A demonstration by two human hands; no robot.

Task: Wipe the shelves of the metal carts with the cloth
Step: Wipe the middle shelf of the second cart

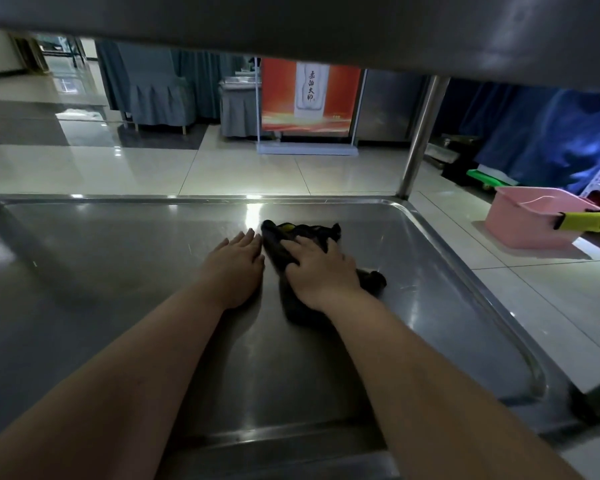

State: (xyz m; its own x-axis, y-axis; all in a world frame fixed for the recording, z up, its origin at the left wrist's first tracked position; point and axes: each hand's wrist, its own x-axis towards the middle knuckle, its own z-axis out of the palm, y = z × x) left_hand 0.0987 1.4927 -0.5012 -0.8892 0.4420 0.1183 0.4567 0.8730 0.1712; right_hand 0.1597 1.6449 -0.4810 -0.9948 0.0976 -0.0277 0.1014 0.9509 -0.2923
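Observation:
A dark cloth [312, 233] with a bit of yellow lies bunched on the lower steel shelf [101, 271] of the metal cart, right of its middle. My right hand [321, 271] lies on top of the cloth with its fingers spread, pressing it onto the shelf. Just left of the cloth, my left hand [236, 268] rests flat on the bare metal, fingers straight and together. The underside of the upper shelf [326, 26] fills the top of the view.
A cart post [420, 140] rises at the shelf's far right corner. On the tiled floor to the right stands a pink tub [530, 220] with a yellow-handled tool on its rim. Beyond are a red banner stand [309, 98], covered chairs and blue drapes.

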